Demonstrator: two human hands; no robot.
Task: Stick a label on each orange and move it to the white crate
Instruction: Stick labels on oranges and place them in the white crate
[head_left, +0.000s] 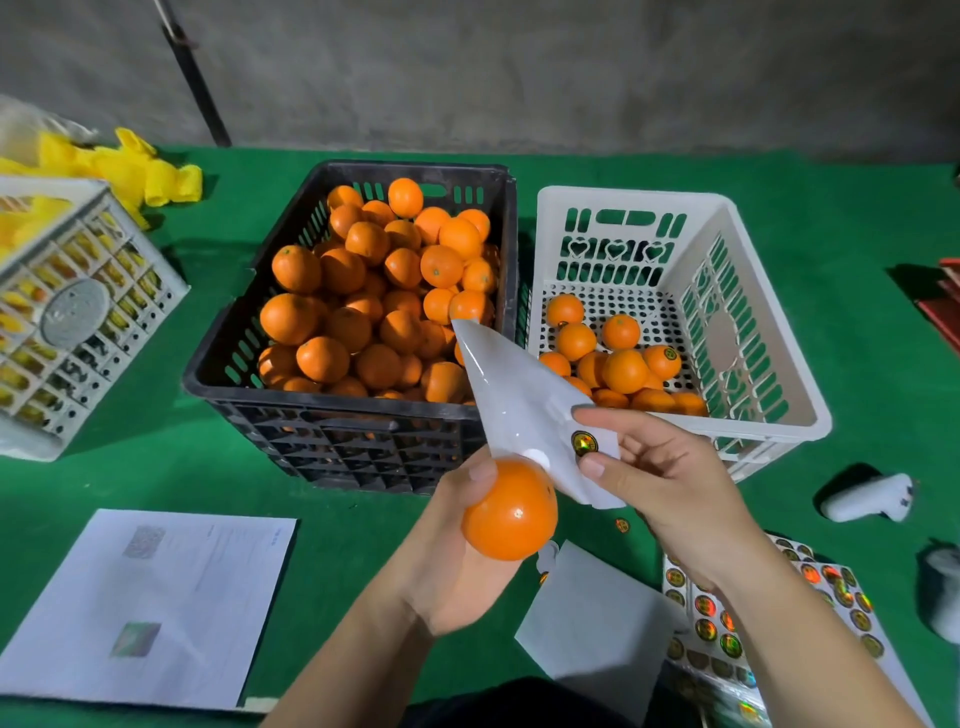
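Glossy backing sheet (511, 395), smooth-skinned orange (509, 514) — perforated plastic white crate (769, 364), fuzzy green cloth (156, 478).

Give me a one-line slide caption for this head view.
Left hand holds an orange while right hand pinches a backing sheet bearing one label, before black and white crates.

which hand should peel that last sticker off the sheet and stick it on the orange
Right. The right hand already pinches the backing sheet beside the sticker, while the left hand is busy gripping the orange.
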